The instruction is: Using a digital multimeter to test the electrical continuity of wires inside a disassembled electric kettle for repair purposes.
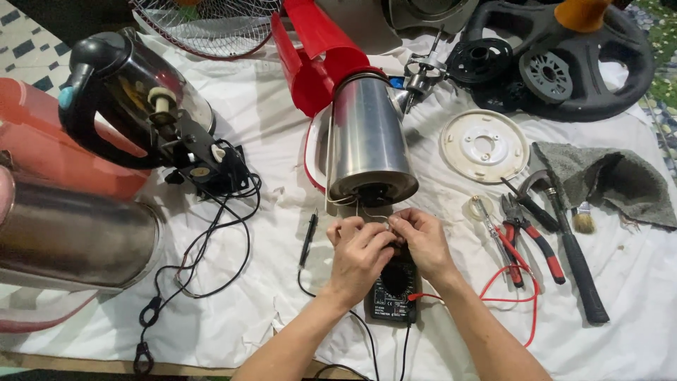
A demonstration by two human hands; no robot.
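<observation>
A steel electric kettle (368, 137) with a red handle lies on its side on the white cloth, its open base facing me with thin wires hanging out. Both hands meet just below that base, over a black multimeter (392, 291). My left hand (360, 254) and my right hand (422, 240) have fingers pinched together at the wire ends; exactly what each pinches is hidden. A black probe (307, 238) lies to the left of my left hand. A red lead (509, 286) runs from the meter to the right.
A dismantled black kettle (134, 99) with loose wiring sits at left beside a steel pot (70, 236). At right lie a white round plate (484, 146), red-handled pliers (530, 240), a hammer (575, 254), a small brush (583, 219) and a grey rag (606, 180).
</observation>
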